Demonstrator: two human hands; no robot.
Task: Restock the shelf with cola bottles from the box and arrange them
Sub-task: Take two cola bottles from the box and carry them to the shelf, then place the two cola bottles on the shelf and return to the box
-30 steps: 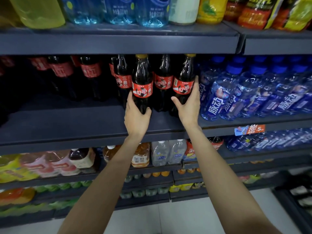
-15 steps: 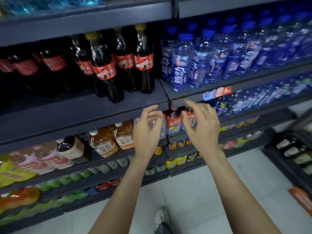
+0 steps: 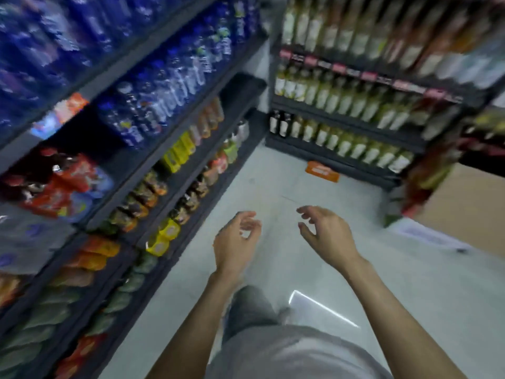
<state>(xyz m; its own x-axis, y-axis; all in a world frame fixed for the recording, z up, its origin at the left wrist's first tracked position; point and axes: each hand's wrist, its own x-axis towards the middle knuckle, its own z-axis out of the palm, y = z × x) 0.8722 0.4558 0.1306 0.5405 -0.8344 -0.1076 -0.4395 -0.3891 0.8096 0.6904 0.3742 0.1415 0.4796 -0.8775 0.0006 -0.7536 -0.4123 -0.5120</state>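
1. My left hand (image 3: 235, 242) hangs in the air in front of me, empty, the fingers loosely curled and the thumb apart from them.
2. My right hand (image 3: 325, 233) is level with it and a little apart, also empty, fingers spread and half bent, palm turned toward the left hand.
3. Both my forearms are bare and reach forward from the bottom of the view, the wrists slightly bent.
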